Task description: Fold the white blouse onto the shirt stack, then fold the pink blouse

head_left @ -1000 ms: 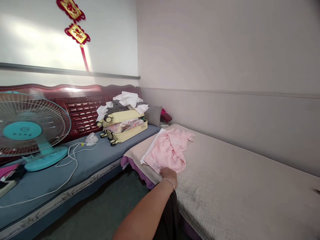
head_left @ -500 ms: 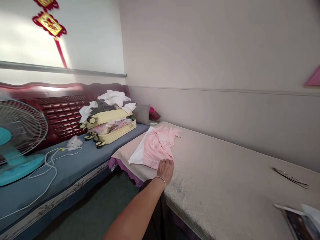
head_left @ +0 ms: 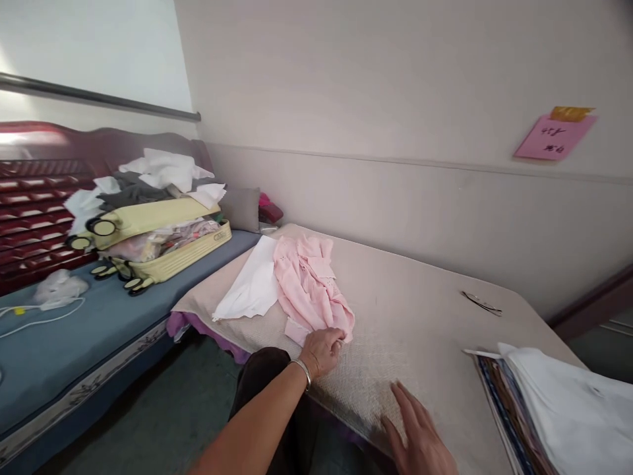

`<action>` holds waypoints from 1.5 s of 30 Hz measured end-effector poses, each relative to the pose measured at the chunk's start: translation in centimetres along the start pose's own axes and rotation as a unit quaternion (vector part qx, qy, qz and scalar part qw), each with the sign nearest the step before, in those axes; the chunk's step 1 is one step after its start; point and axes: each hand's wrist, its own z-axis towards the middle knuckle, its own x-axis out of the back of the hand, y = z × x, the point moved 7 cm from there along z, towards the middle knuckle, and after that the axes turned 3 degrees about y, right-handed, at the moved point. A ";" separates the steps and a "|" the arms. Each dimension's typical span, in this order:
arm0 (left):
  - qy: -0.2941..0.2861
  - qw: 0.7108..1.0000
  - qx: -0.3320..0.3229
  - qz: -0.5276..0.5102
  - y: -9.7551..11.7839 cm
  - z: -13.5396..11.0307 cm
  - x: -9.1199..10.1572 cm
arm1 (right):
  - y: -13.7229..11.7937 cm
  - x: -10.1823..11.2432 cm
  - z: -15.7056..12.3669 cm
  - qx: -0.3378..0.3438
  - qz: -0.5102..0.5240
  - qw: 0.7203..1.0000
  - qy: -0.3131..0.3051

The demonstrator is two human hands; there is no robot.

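A crumpled pink blouse [head_left: 309, 280] with small eyelet holes lies on the beige-covered bed [head_left: 410, 297]. My left hand [head_left: 324, 349], with a bangle at the wrist, is closed on the blouse's near edge; the fingertips are partly hidden in the fabric. Left of the blouse, and partly under it, spreads a white cloth [head_left: 250, 284]. My right hand [head_left: 418, 432] hangs over the bed's near side with its fingers apart and nothing in it.
A stack of folded clothes [head_left: 568, 389], white on top, lies at the right, with eyeglasses [head_left: 482, 303] behind it. On the blue bench at left, a yellow suitcase [head_left: 182, 254] stands partly open, stuffed and piled with clothes. A pink note [head_left: 554, 137] hangs on the wall.
My left hand has drawn the blouse's near edge toward me, and more of the white cloth shows. My right hand has come into view. The view has turned right.
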 end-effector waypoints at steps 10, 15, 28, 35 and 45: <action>0.045 0.986 0.049 -0.153 -1.3 1.5 1.3 | -3.7 -9.1 15.7 0.009 0.193 0.975 -0.105; 0.096 0.981 0.168 0.002 -4.1 1.4 2.5 | 0.2 -3.5 15.8 -0.070 0.215 0.967 -0.117; 0.000 0.979 0.013 0.203 -0.8 2.4 -1.3 | 9.3 2.9 9.0 -0.184 0.238 0.953 -0.046; -0.016 0.982 -0.020 0.189 -2.2 5.4 -3.3 | 11.4 2.9 10.0 -0.207 0.275 0.938 -0.039; 0.079 0.995 0.059 0.001 -2.8 6.3 -1.1 | 13.1 2.3 9.7 -0.285 0.382 0.879 0.017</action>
